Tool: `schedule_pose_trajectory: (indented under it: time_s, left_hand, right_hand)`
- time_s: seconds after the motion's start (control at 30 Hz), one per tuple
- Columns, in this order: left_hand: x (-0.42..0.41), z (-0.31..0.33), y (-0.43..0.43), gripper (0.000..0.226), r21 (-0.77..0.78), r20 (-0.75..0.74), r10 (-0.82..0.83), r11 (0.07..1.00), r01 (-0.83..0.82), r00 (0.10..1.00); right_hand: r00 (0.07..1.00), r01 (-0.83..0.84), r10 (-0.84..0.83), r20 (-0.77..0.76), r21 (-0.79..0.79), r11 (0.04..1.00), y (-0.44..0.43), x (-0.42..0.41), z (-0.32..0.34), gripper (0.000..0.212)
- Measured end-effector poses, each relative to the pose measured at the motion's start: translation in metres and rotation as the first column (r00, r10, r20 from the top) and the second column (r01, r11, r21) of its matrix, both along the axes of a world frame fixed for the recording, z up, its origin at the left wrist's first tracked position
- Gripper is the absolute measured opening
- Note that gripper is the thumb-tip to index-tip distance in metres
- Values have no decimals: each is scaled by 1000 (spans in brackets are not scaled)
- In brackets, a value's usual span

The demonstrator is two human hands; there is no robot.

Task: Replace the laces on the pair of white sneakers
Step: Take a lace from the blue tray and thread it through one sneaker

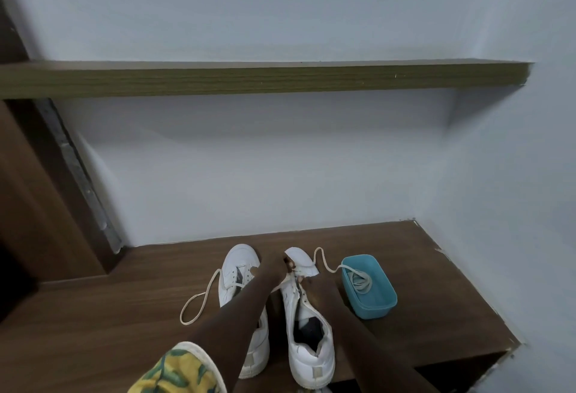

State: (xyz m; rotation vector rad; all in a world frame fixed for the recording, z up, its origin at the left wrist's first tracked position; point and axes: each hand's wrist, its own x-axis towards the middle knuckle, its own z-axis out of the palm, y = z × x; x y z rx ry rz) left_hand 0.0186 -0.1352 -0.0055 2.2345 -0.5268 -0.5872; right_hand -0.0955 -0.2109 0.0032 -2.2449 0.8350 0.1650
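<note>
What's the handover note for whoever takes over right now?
Left hand: grips the right sneaker near its toe.
Right hand: at that sneaker's eyelets; too dark to tell its grip.
Left sneaker stands beside it, its lace trailing loose over the wood top.
Second lace runs from the right sneaker's toe into the tub, which holds more lace.
Done: neither sneaker is fully laced. Left: lace and tie both. Old and new laces cannot be told apart.

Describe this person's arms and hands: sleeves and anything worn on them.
The left arm has a short sleeve printed in yellow and green, with a pale cuff. The right arm shows no sleeve in view. The left hand and right hand are ungloved; no watch or ring shows.
</note>
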Motion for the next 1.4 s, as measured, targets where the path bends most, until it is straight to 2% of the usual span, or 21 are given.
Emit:
schedule_pose_trajectory:
  time_s: [0.07,0.13,0.17,0.23,0.27,0.3,0.33,0.4,0.5,0.57,0.67,0.8,0.87,0.93,1.0,1.07,1.1,1.17,1.23,1.3,1.4]
  left_hand:
    - [-4,7,0,24,25,14,-43,999,43,999]
    - [-6,10,-1,38,-4,15,-68,998,68,998]
    - [-7,11,-1,40,3,27,-85,996,85,996]
    - [-8,13,0,39,18,53,-109,994,109,993]
    - [-9,13,1,38,26,68,-122,992,121,990]
    - [-8,11,2,38,46,80,-131,991,127,988]
    - [-9,11,3,38,58,86,-144,989,139,986]
    - [-10,9,7,31,88,125,-185,981,175,975]
    - [-9,10,14,15,94,187,-177,982,162,966]
    - [-5,8,17,20,119,195,-133,987,111,972]
    - [-4,6,21,32,169,163,-57,985,29,985]
    - [-8,9,29,22,285,224,-74,958,7,972]
    - [-11,10,37,27,368,251,-76,930,-23,965]
    - [-8,5,39,27,368,234,-78,930,-14,969]
    - [-11,14,33,26,295,198,-66,956,5,978]
    - [-16,26,21,30,63,129,-38,998,31,991]
    - [-19,34,15,31,-76,87,-51,995,57,995]
    - [-29,51,4,30,-253,45,-120,959,128,992]
    - [-30,59,-5,37,-307,50,-98,946,109,994]
    - [-30,65,-5,32,-330,70,-46,942,67,996]
    - [-27,66,1,22,-329,97,-7,944,39,995]
  right_hand:
    - [991,81,-89,95,79,994,-1,0,6,44]
    - [961,193,-240,137,289,938,0,3,9,48]
    - [927,242,-343,153,456,856,2,8,9,47]
    - [824,260,-555,109,798,543,5,15,9,34]
    - [756,245,-649,82,884,397,4,20,7,30]
    - [716,237,-696,60,916,323,3,22,8,28]
    - [699,238,-714,43,927,289,3,22,13,26]
    - [714,262,-700,18,920,292,3,24,25,22]
    - [749,210,-662,13,944,256,0,23,39,7]
    - [748,214,-663,3,946,246,-3,23,45,12]
    - [720,220,-694,3,948,231,-8,26,52,11]
    - [665,198,-746,32,956,218,-22,28,62,20]
    - [622,166,-782,48,967,191,-29,28,71,23]
    - [601,144,-794,90,965,219,-33,27,75,22]
    - [621,128,-770,149,949,287,-31,26,78,20]
    - [661,128,-726,189,925,358,-27,26,75,13]
    - [693,127,-696,185,920,371,-23,24,75,10]
    - [736,102,-649,193,916,388,-15,22,78,18]
    - [737,110,-639,218,895,433,-13,24,79,20]
    - [736,124,-639,225,883,453,-13,24,81,15]
    - [754,68,-629,191,929,364,-17,23,88,18]
